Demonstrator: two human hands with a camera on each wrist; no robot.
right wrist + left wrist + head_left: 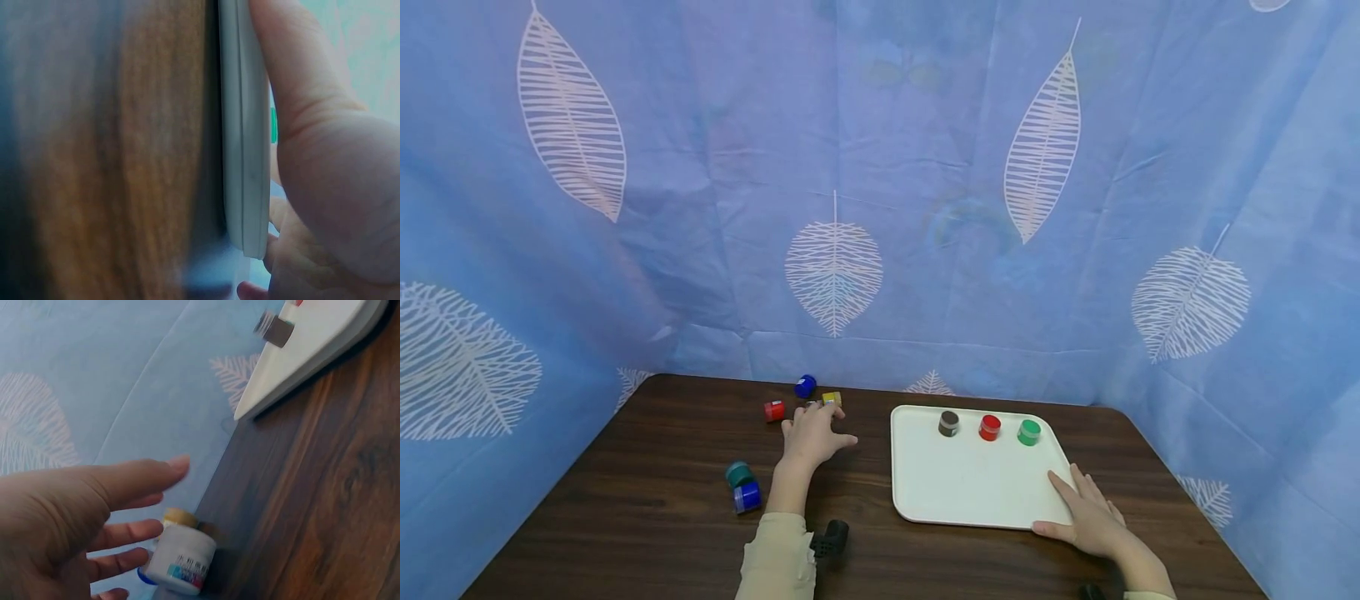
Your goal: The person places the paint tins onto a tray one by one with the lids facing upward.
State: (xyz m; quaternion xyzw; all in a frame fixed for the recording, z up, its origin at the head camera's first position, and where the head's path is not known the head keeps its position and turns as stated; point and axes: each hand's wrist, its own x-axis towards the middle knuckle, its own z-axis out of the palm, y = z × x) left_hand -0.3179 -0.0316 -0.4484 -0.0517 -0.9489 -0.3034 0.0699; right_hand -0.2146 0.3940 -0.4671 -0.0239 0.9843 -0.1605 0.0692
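While blurred, jar (181, 559) label unreadable, left hand (75, 519) beside it.

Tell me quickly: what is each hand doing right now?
Left hand: open, fingers spread, reaching at the yellow-capped jar.
Right hand: open, resting flat on the white tray corner.

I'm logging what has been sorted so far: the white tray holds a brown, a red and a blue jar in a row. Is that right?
Not quite. The head view shows the white tray holding a brown jar, a red jar and a green jar, not a blue one. The blue jars lie on the table, off the tray.
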